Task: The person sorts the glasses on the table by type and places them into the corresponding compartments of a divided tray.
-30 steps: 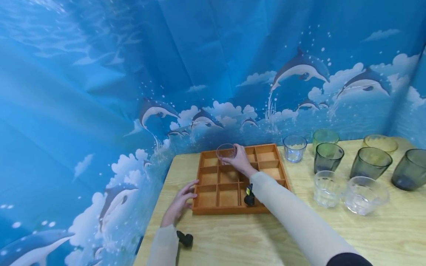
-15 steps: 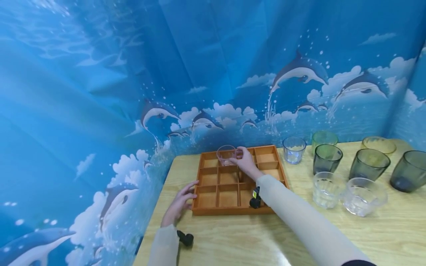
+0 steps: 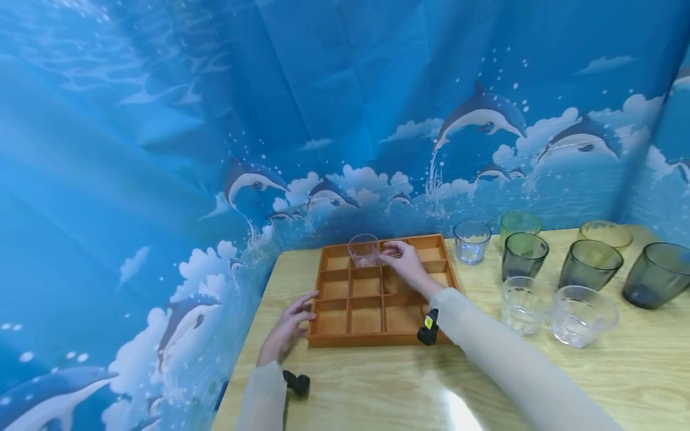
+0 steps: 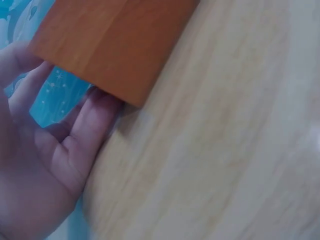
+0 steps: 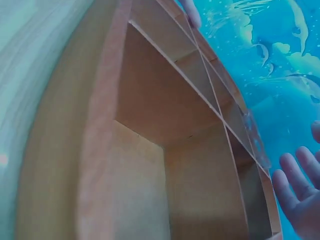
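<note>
Head view: a clear, pinkish glass tumbler [image 3: 363, 254] stands upright near the centre of the frame, in the back row of the wooden compartment tray [image 3: 366, 341], second cell from the left; the right hand [image 3: 408, 267], fingers loosely extended and gripping nothing, lies just right of it, contact uncertain; the left hand [image 3: 287, 331], lower left of centre, rests lightly bent fingers against the tray's left side; good practice: brace the tray, centre the tumbler in its cell, withdraw the fingers without nudging it.
</note>
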Demonstrator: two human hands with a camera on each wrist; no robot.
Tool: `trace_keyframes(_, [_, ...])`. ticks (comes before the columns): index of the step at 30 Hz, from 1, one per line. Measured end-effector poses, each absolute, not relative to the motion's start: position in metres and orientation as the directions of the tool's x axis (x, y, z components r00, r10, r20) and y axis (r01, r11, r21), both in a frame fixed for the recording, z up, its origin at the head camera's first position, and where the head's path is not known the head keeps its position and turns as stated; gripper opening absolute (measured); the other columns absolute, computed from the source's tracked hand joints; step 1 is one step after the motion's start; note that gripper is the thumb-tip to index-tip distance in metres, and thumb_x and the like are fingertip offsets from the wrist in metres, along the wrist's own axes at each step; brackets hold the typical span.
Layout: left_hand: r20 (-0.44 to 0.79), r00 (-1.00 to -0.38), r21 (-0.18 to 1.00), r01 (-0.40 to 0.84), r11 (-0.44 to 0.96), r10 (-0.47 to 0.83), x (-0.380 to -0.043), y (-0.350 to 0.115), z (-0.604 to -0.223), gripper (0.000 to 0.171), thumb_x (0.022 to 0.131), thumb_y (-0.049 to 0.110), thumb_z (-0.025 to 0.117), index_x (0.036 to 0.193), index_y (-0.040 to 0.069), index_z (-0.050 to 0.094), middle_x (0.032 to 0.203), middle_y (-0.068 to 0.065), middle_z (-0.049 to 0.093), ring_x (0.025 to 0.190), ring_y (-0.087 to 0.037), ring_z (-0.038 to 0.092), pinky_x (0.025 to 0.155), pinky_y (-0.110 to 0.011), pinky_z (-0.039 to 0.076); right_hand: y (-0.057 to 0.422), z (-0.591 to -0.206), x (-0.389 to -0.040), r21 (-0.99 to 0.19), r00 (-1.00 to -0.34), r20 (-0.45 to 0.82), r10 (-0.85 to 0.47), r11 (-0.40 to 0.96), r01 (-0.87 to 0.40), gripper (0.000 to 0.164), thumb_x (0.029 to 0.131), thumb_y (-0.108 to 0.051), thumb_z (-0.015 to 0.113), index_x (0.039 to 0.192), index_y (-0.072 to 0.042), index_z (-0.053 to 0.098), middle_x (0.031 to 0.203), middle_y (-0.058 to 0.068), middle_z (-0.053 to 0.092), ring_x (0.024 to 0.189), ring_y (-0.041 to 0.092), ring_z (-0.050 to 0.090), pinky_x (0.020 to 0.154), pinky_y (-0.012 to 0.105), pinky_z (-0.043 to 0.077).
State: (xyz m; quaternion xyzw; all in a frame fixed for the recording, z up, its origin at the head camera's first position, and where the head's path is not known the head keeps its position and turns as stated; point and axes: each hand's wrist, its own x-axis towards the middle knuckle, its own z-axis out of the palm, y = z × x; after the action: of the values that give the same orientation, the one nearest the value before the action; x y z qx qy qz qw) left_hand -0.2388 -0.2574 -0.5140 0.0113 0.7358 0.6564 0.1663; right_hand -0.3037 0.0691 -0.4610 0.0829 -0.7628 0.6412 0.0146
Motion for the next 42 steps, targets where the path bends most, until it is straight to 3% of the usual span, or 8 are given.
trace_keyframes(5, [-0.247, -0.938, 0.965, -0.214, 0.154, 0.243, -0.242, -0.263, -0.521, 0.054, 0.087, 0.014, 0.061, 0.138, 0.028, 0.046, 0.141, -0.011, 0.032, 0.115, -0.031, 0.04, 0.063, -0.034, 0.048, 0.076, -0.461, -0.292, -0.991, -0.992, 0.067, -0.111, 0.108, -0.079, 0.04, 0.091, -0.014, 0.06, 0.127, -0.001, 0.051, 0.108, 0.02, 0.059, 0.095, 0.032, 0.058, 0.084, 0.052, 0.045])
trace_keyframes(13, [-0.245, -0.938, 0.964, -0.21, 0.16, 0.244, -0.246, -0.261, -0.519, 0.054, 0.086, 0.018, 0.063, 0.137, 0.028, 0.047, 0.14, -0.01, 0.034, 0.118, -0.033, 0.038, 0.075, -0.041, 0.048, 0.088, -0.449, -0.269, -0.998, -0.986, 0.052, -0.16, 0.031, -0.058, 0.047, 0.092, -0.022, 0.058, 0.131, 0.001, 0.045, 0.116, 0.029, 0.055, 0.099, 0.042, 0.058, 0.081, 0.05, 0.048])
trace_keyframes(17, [-0.244, -0.936, 0.964, -0.205, 0.171, 0.253, -0.247, -0.261, -0.517, 0.054, 0.086, 0.019, 0.064, 0.137, 0.028, 0.047, 0.141, -0.009, 0.034, 0.119, -0.033, 0.039, 0.077, -0.044, 0.048, 0.095, -0.446, -0.256, -0.997, -0.98, 0.06, -0.192, 0.034, -0.068, 0.047, 0.093, -0.022, 0.058, 0.13, 0.003, 0.046, 0.114, 0.029, 0.056, 0.097, 0.041, 0.059, 0.082, 0.052, 0.047])
trace_keyframes(24, [-0.259, -0.917, 0.96, -0.211, 0.184, 0.302, -0.247, -0.266, -0.51, 0.055, 0.087, 0.018, 0.064, 0.139, 0.025, 0.044, 0.142, -0.01, 0.032, 0.116, -0.032, 0.043, 0.075, -0.043, 0.05, 0.108, -0.445, -0.234, -0.997, -0.979, 0.043, -0.199, 0.048, -0.054, 0.045, 0.093, -0.022, 0.057, 0.128, 0.004, 0.047, 0.11, 0.024, 0.059, 0.093, 0.033, 0.062, 0.079, 0.045, 0.05])
trace_keyframes(30, [-0.296, -0.902, 0.952, -0.252, 0.171, 0.315, -0.249, -0.27, -0.51, 0.056, 0.087, 0.015, 0.065, 0.138, 0.026, 0.045, 0.141, -0.011, 0.035, 0.112, -0.03, 0.048, 0.076, -0.044, 0.05, 0.122, -0.448, -0.216, -0.997, -0.978, 0.05, -0.203, 0.042, -0.06, 0.044, 0.093, -0.023, 0.057, 0.127, 0.004, 0.048, 0.109, 0.026, 0.06, 0.092, 0.034, 0.062, 0.081, 0.051, 0.047])
trace_keyframes(42, [-0.307, -0.884, 0.949, -0.256, 0.184, 0.352, -0.253, -0.274, -0.513, 0.061, 0.086, 0.021, 0.067, 0.141, 0.028, 0.041, 0.146, -0.012, 0.028, 0.124, -0.034, 0.037, 0.08, -0.047, 0.049, 0.156, -0.448, -0.189, -0.993, -0.966, 0.051, -0.253, 0.086, -0.076, 0.047, 0.094, -0.026, 0.055, 0.128, 0.004, 0.046, 0.109, 0.028, 0.058, 0.094, 0.037, 0.06, 0.08, 0.046, 0.049])
